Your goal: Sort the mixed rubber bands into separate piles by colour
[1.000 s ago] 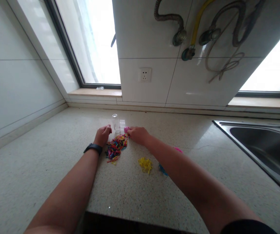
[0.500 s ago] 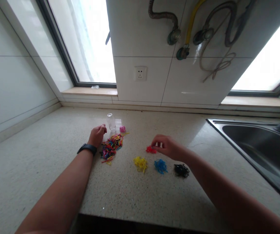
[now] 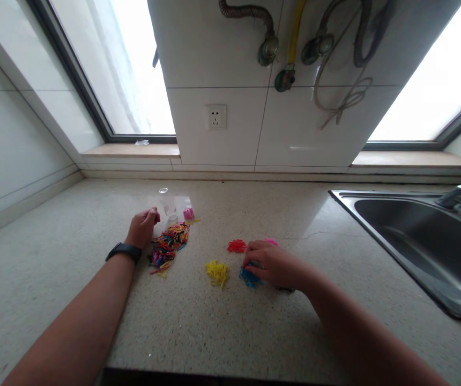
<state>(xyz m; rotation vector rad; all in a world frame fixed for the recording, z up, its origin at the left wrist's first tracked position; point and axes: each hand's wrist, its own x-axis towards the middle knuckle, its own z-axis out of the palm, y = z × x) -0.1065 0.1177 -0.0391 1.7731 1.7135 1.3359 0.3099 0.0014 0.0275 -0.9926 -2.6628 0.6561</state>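
Your right hand [image 3: 268, 262] now at blue pile [image 3: 250, 277], moved from red pile [image 3: 236, 246] — blue seems current colour. Left hand [image 3: 142, 226] curled by mixed pile [image 3: 169, 244], left of blue — can't tell what either grips.

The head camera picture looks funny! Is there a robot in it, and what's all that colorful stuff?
No robot here, just a person's two bare hands! The camera sits on their head, looking forward and down. On the counter lies a mixed pile of small, thin, colorful bits. Near it are a clear cup and a pink thing. Separate piles are yellow, red and blue, with some pink bits behind the right hand. That hand's fingertips are at the blue pile. The left hand is curled beside the mixed pile. I can't tell whether either holds anything.
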